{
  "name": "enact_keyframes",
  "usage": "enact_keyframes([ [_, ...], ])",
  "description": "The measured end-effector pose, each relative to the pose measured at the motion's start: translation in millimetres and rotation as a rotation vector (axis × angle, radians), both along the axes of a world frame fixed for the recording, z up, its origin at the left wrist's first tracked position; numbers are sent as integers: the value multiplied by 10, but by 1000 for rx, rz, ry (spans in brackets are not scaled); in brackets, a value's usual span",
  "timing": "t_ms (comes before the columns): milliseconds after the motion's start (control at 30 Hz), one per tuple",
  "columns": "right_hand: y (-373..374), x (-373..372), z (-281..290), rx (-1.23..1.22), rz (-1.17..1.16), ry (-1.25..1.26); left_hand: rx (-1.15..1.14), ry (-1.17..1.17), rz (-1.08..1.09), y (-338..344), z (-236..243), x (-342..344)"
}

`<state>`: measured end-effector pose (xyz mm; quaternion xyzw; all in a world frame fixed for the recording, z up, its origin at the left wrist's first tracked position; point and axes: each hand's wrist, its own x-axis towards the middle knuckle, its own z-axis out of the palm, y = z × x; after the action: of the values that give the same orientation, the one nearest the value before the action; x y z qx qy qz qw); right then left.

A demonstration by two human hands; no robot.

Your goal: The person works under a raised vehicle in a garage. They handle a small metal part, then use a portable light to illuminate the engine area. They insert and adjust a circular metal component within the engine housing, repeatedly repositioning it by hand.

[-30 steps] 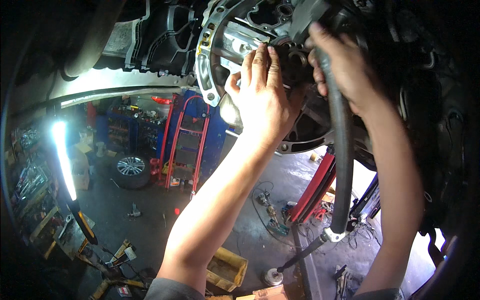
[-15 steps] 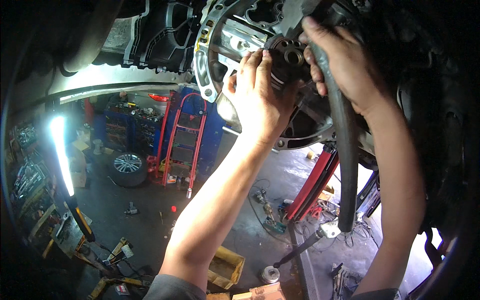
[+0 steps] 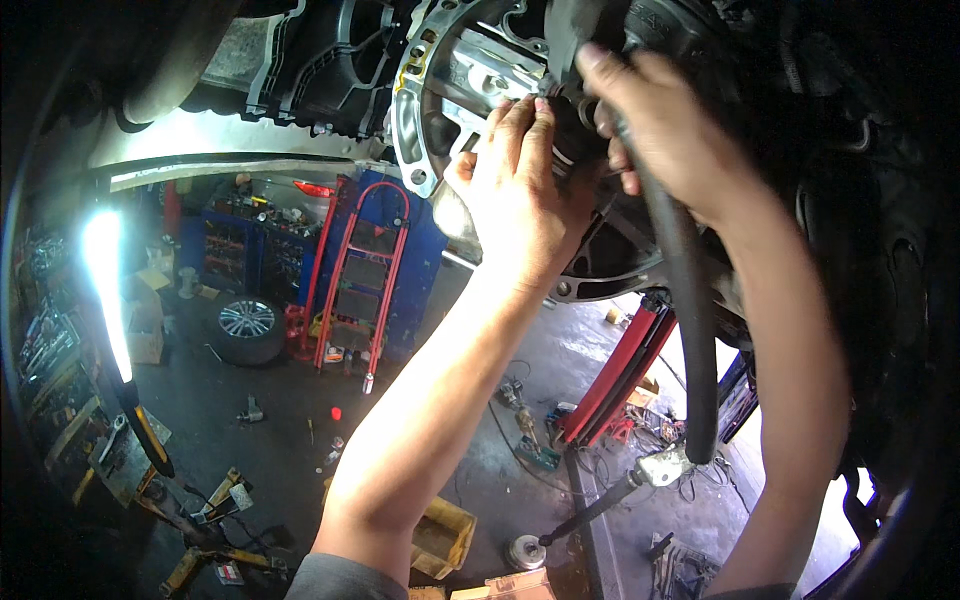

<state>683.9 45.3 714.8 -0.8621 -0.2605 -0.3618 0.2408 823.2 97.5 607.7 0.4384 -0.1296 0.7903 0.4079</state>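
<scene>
Hammer before the housing's right side, long axis near-vertical, handle end below it; right hand clamped round it near the head. Left hand: fingers together at mid-housing, hub just rightward; grip, cannot tell.

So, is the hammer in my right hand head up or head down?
Head up: the hammer has its blurred head above your right hand, and its long dark handle slopes down below.
</scene>
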Motion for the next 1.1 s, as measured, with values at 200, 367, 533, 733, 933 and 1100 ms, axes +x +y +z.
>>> enact_keyframes([
  [200, -54, 46, 84, -83, 28, -39, 19, -30, -12, -6, -8, -1],
  [367, -56, -223, 67, 106, 128, -50, 78, 17, -26, 79, 2, -62],
  [533, -226, -378, -64, 255, 140, -92, 255, 227, 154, 342, 88, -240],
  [733, -581, -412, -382, 343, 155, -105, 615, 254, 508, 815, 478, -344],
  [933, -529, -221, -878, 366, 103, -173, 1154, 199, 413, 1227, 1140, -265],
  [1100, -286, 109, -1304, 483, 373, -115, 1288, -88, 521, 1299, 1384, -130],
])
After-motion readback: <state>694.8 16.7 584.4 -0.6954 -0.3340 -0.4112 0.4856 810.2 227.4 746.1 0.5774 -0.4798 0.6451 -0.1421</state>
